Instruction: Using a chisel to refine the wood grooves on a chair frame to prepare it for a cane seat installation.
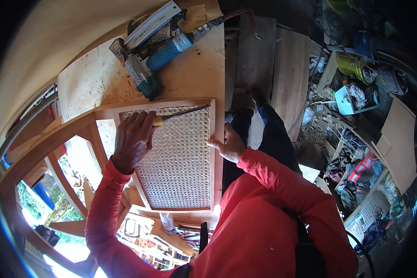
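A wooden frame (212, 180) with a woven cane panel (176, 162) set inside it lies before me. My left hand (135, 138) is closed round a yellow-handled tool (183, 112) with a long, thin metal shaft. The shaft lies across the top of the cane, its tip at the inner top right corner of the frame. At the frame's right side, my right hand (229, 143) grips the edge, thumb on the rail; part of its fingers is hidden.
Beyond the frame, a plywood surface (95, 83) carries a teal-and-grey power tool (141, 76), a blue tool (169, 53) and a hand saw (153, 23). Curved wooden framing (55, 162) stands at left. Rightward on the floor are boards (289, 83), a light-blue container (350, 99) and scrap.
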The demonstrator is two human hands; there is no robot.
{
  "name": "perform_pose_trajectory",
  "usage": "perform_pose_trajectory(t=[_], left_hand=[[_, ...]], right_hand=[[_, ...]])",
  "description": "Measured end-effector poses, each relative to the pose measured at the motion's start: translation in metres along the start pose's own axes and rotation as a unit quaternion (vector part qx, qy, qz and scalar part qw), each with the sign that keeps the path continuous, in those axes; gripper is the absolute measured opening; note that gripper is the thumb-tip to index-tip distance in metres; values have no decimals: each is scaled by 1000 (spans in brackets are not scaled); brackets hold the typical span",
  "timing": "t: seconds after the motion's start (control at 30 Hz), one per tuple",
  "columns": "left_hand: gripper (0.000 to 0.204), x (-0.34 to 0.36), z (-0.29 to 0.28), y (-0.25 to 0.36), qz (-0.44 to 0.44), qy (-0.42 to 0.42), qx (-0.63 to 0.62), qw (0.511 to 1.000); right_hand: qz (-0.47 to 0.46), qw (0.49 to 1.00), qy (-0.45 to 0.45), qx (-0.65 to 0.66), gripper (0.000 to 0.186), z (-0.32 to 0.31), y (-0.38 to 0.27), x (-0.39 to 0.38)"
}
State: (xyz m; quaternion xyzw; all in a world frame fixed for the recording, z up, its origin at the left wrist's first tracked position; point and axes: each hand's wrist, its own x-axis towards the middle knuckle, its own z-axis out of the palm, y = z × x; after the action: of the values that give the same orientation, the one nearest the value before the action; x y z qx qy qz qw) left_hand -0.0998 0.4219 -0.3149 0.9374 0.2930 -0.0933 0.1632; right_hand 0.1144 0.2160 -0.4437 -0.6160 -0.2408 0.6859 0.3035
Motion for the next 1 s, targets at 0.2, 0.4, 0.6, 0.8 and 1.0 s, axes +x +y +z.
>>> perform_pose_trajectory(t=[0.2,0.4,0.6,0.8,1.0], left_hand=[[44,13,-9,-26,60,-19,4,998],[36,-27,4,-8,11,35,-54,998],[31,-30,5,-4,-11,53,-53,997],[33,-18,9,-5,-5,57,-53,997],[36,-7,6,-8,2,35,-65,997]], right_hand=[[-4,1000,-3,-3,51,1,18,4],[-6,1000,10,-18,58,2,31,10],[1,1000,-5,11,60,2,26,9],[35,999,-12,-37,62,-2,8,4],[-18,1000,19,-9,55,5,31,9]])
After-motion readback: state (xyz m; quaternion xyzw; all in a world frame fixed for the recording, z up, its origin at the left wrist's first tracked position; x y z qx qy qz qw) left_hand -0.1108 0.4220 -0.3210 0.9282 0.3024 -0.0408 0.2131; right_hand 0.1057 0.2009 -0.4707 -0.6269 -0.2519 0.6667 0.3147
